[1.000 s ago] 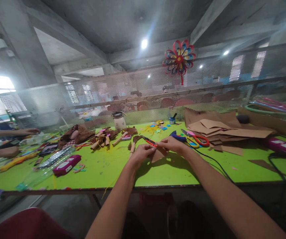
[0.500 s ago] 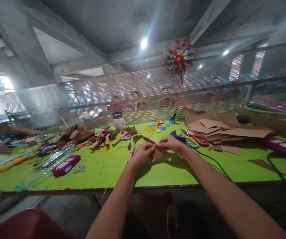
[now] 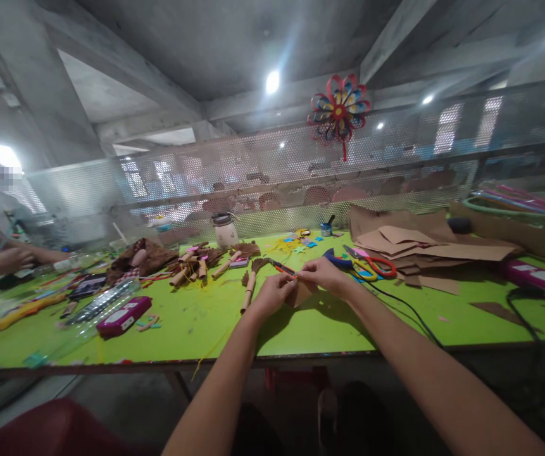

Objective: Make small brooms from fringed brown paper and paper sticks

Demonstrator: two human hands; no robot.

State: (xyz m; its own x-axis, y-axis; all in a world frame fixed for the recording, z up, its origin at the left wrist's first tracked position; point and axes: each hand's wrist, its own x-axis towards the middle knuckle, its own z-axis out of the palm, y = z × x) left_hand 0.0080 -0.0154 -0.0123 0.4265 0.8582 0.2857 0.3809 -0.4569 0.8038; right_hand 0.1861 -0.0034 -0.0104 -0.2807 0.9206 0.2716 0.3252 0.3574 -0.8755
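Observation:
Both hands meet over the green table (image 3: 196, 335), around a small piece of brown paper (image 3: 302, 294). My left hand (image 3: 276, 292) is closed on the paper's left side. My right hand (image 3: 325, 276) pinches its upper right edge. A thin red-and-black tool (image 3: 283, 268) lies just beyond the fingertips; whether a hand touches it I cannot tell. Left of my left hand lies a brown paper roll with a frayed top (image 3: 250, 285). Red-handled scissors (image 3: 380, 266) and a blue-handled tool (image 3: 338, 259) lie to the right of my right hand.
Brown paper sheets (image 3: 409, 244) are piled at the right, near a purple box (image 3: 540, 278). A lidded jar (image 3: 225, 230), paper rolls (image 3: 191, 269), another purple box (image 3: 124, 316) and a plastic bottle (image 3: 77, 335) stand or lie leftward. Another person's hand (image 3: 13, 261) is at far left.
The view has shifted slightly. At far left the other person's hands have moved, and more of that person shows. My own hands keep nearly the same pose on the paper.

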